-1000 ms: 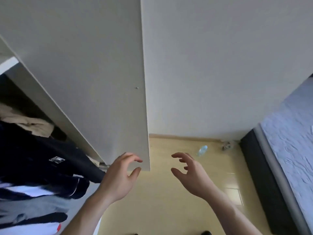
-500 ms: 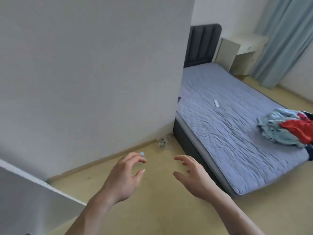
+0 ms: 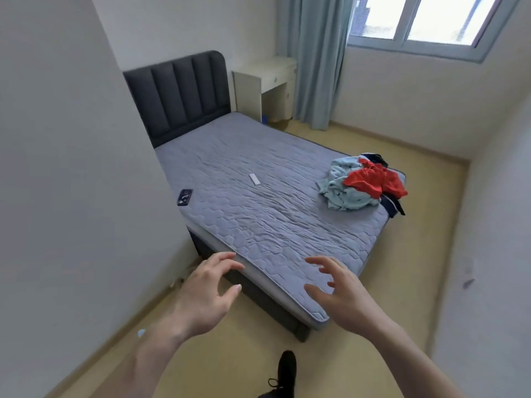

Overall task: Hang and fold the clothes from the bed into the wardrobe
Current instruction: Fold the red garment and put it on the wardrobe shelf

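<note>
- The left hand (image 3: 205, 294) is held out low in the foreground, fingers loosely curled and spread, with nothing gripped in it.
- The right hand (image 3: 340, 294) is raised beside it, fingers fanned apart and slightly bent, likewise with nothing held.
- Both hands are seen above the near corner of the bed with the grey-blue quilted mattress cover (image 3: 258, 214); whether they touch it cannot be told.
- The crumpled heap of clothes in light blue, red and navy fabric (image 3: 363, 183) is found on the far right part of the mattress, close to its right edge, well apart from both hands and nearer to the right one.
- A navy piece with white stripes is draped from the heap over the mattress edge.
- A small white rectangular remote-like object (image 3: 254, 179) is seen lying near the middle of the mattress, between the hands and the headboard.
- A dark phone-like object (image 3: 185, 197) is placed at the left edge of the mattress, next to the white wall.
- A dark padded headboard (image 3: 178, 96) is set at the far end, with a cream bedside desk (image 3: 265, 84) and a pale blue-green curtain (image 3: 316, 58) beyond.
- A black shoe (image 3: 286, 372) is visible on the yellowish floor at the bottom.
</note>
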